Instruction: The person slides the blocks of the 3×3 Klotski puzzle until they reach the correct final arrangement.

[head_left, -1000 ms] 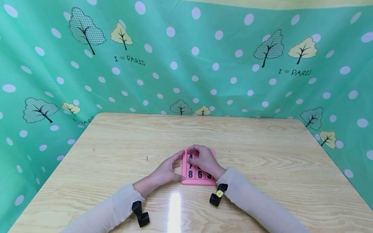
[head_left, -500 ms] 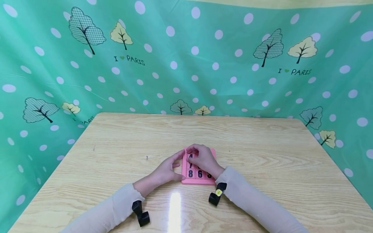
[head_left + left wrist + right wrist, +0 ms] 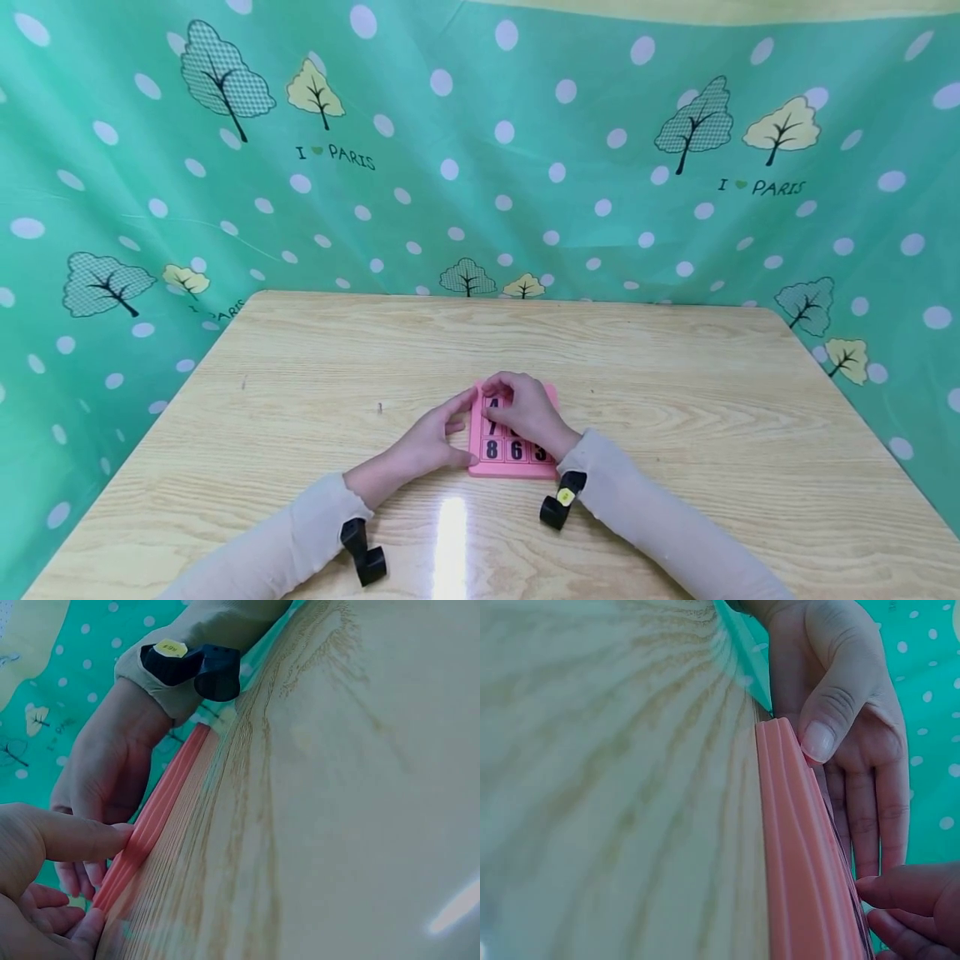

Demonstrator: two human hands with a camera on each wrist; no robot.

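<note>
A pink number slide puzzle (image 3: pixel 510 471) lies flat on the wooden table, with black digits on its tiles; 8 and 6 show plainly in the front row. My left hand (image 3: pixel 423 442) holds its left side, thumb at the front corner and index finger near the back corner. Over the tiles is my right hand (image 3: pixel 528 412), fingers bent, thumb and fingertips touching the upper left tiles; it covers several of the others. In the right wrist view the puzzle's pink edge (image 3: pixel 795 840) runs between both hands. The left wrist view shows its ridged side (image 3: pixel 154 810).
The pale wooden table (image 3: pixel 675 375) extends around the puzzle on all sides. Behind it hangs a green dotted curtain (image 3: pixel 480 200) printed with trees. A bright light reflection lies on the tabletop in front of the puzzle. Each wrist carries a small black camera (image 3: pixel 363 552).
</note>
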